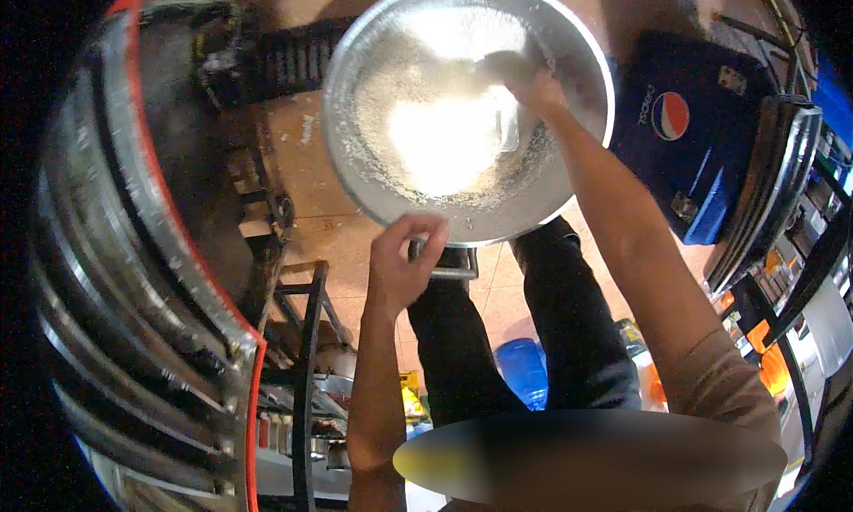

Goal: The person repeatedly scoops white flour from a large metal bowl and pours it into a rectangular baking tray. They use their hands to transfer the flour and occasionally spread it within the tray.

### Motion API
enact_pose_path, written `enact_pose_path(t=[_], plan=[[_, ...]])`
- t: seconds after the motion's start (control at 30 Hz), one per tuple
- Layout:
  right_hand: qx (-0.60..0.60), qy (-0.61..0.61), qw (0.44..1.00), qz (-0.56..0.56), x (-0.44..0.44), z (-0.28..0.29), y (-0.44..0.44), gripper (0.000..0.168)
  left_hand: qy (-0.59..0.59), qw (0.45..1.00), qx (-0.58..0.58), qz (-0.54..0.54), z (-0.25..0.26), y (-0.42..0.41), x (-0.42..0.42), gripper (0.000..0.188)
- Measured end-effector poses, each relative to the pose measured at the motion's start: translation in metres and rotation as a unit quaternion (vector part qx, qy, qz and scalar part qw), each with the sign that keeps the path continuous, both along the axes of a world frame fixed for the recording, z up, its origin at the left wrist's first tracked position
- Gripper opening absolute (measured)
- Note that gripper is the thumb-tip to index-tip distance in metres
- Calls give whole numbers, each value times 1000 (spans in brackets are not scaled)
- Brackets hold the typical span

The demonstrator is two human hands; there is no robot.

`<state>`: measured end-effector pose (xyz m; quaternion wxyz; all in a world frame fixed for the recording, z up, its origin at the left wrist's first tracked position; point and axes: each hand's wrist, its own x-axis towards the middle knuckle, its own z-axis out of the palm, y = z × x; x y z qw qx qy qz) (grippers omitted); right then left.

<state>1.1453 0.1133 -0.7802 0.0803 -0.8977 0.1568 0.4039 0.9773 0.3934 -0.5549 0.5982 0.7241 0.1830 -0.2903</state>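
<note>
A large round metal pan (470, 229) spans the upper middle, with white grains (400, 191) clinging to its inner wall and spread over its bottom. Strong glare whitens much of the inside. My left hand (403, 262) is curled at the near rim, thumb and fingers closed over it beside the loop handle (456, 272). Inside the pan on the right is my right hand (541, 94), blurred, its fingers pointing left. A dark rounded shape lies by its fingertips, and a shiny squarish shape (510, 122) shows just below; whether the hand holds either cannot be made out.
A dark blue cooler box (706, 139) with a round logo stands right of the pan. To the left is a metal structure with a red edge (256, 379), near a dark metal frame (306, 379). Below, a blue plastic container (523, 372) sits between my legs on the tiled floor (320, 199).
</note>
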Motion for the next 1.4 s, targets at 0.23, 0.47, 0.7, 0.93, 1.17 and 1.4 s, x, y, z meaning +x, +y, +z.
enact_pose_path(t=[0.23, 0.47, 0.7, 0.93, 1.17, 1.4], plan=[[85, 100, 938, 322, -51, 3, 54, 58, -88, 981, 173, -7, -166, -7, 74, 20], [122, -204, 928, 286, -37, -2, 32, 53, -275, 820, 383, -325, -245, 14, 121, 37], [147, -135, 942, 270, -96, -34, -6, 79, -141, 829, 487, -235, -252, -13, 56, 34], [201, 141, 968, -50, -109, -28, 42, 106, -6, 911, 410, -51, -227, -83, -23, 41], [432, 150, 849, -265, -138, -32, 27, 94, -77, 961, 256, 68, -243, -99, -25, 42], [472, 155, 782, -376, -105, 22, 8, 90, -238, 920, 310, 11, -195, -127, 12, 49]])
